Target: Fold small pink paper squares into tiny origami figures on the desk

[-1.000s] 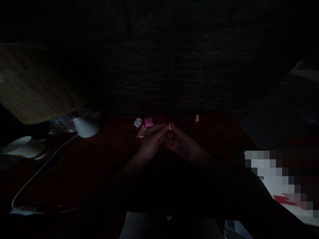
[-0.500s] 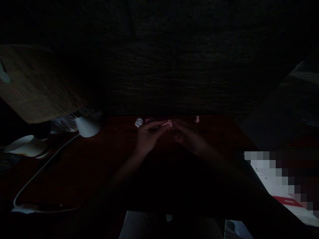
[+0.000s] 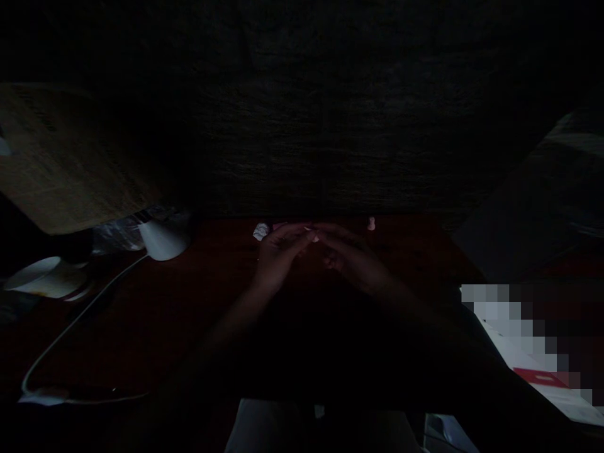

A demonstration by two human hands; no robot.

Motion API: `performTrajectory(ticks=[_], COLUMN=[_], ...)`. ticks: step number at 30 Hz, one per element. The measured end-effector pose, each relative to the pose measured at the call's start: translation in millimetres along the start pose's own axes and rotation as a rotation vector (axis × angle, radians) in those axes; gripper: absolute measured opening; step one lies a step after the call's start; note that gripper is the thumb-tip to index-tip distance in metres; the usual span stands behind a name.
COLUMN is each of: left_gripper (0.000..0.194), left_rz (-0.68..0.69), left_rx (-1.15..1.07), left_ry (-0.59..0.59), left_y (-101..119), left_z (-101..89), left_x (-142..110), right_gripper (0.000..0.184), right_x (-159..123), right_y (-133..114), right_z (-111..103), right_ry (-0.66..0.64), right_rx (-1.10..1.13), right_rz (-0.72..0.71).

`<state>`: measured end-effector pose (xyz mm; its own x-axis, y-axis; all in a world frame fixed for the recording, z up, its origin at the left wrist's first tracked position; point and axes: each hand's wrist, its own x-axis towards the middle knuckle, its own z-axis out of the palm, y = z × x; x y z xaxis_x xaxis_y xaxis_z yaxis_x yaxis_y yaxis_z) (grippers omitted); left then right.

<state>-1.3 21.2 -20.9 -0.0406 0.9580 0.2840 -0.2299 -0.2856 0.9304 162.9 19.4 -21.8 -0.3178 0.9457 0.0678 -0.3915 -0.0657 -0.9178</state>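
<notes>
Pinching a small pale-pink piece (image 3: 313, 238) in the left hand (image 3: 275, 257), with thumb and finger drawn narrow, above the tabletop (image 3: 221, 255) near its far edge. Bringing the right hand (image 3: 359, 261) in from the other side, fingertips at the same piece and lower fingers curled; too dark to tell whether gripping or only touching. Looks to be in the middle of handling, with the held piece not set down and much of its shape hidden by fingers. Can make out a similar pink lump (image 3: 372, 223) resting apart, beyond the right hand, perhaps handled already; cannot tell whether finished, nor how much is left. Just behind the left hand, shows a sliver of darker pink material (image 3: 279, 225), mostly covered, and beside it a crumpled white wad (image 3: 260, 232). Counting: one pale-pink piece at the fingertips, one pink lump lying apart, one white wad, at least one bit of darker pink material, more being impossible to rule out behind the fingers. Farther out to the left, includes one white cone-shaped object (image 3: 163, 241) with a cable (image 3: 80, 319) running nearby, one white cup (image 3: 44, 278) and one cardboard box (image 3: 70, 160).
</notes>
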Motion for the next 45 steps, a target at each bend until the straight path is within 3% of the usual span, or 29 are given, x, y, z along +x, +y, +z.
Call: performTrajectory(ticks=[6, 11, 18, 26, 30, 36, 45], left_gripper=[0.033, 0.037, 0.027, 0.031, 0.033, 0.030, 0.025], left_rz=[-0.096, -0.164, -0.209, -0.262, -0.249, -0.126, -0.045], left_rx=[-0.055, -0.148, -0.201, -0.234, -0.219, -0.069, 0.002], left_ry=[0.053, 0.061, 0.011, -0.051, -0.042, 0.006, -0.014], left_y=[1, 6, 5, 4, 5, 6, 9], left_z=[0.6, 2.4, -1.9, -0.1, 0.0, -0.9, 2.4], left_x=[0, 0, 3, 0, 1, 0, -3], right_gripper=[0.038, 0.033, 0.034, 0.020, 0.021, 0.035, 0.036], right_x=[-2, -4, -5, -10, -10, -6, -3], right_y=[-2, -1, 2, -1, -2, 5, 7], right_z=[-3, 0, 4, -1, -3, 0, 1], right_ry=[0.026, 0.033, -0.024, 0.005, 0.009, -0.006, 0.063], right_rx=[-0.097, -0.233, -0.368, -0.574, -0.606, -0.468, -0.451], right_rz=[-0.036, -0.174, -0.303, -0.497, -0.483, -0.422, -0.371])
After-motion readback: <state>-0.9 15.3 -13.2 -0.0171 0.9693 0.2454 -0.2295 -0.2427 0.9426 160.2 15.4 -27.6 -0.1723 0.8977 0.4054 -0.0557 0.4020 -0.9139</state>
